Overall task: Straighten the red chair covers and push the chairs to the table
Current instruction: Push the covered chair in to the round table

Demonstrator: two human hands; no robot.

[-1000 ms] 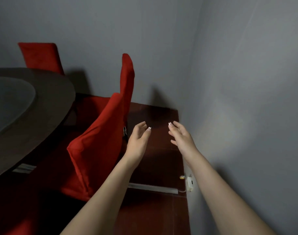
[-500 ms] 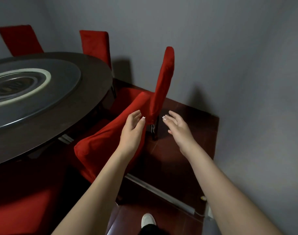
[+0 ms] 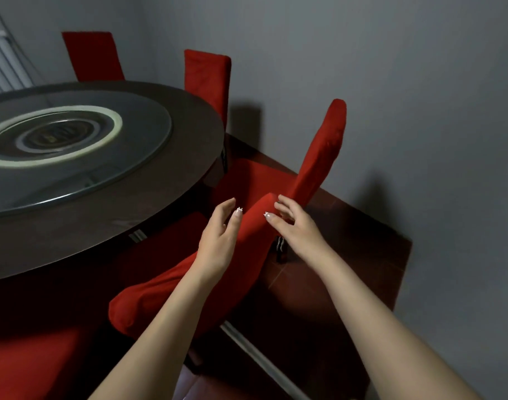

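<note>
Flanking the upper right corner of the nearest red chair cover, both hands are spread, fingers straight to loosely bent, gripping nothing. The left hand lies on the worktop side of the cover, and the right hand lies on the wall side with its thumb tip just beside the corner. Whether either hand touches the cloth cannot be told. The covered chair back's top edge is its long axis and runs from lower left up to the right in the view, so the hands sit at its far end and most of the cover trails back toward the person's left. The right hand looks nearer the corner. The left overlaps the cover's face. Judgement: the step in hand is taking hold of this cover to straighten it, and the grip should close across the edge, one hand per side. The chair stands near the round worktop but angled to it, not pushed in. A second red chair stands just beyond, seen edge-on, and two more, and, stand against the worktop's far rim.
</note>
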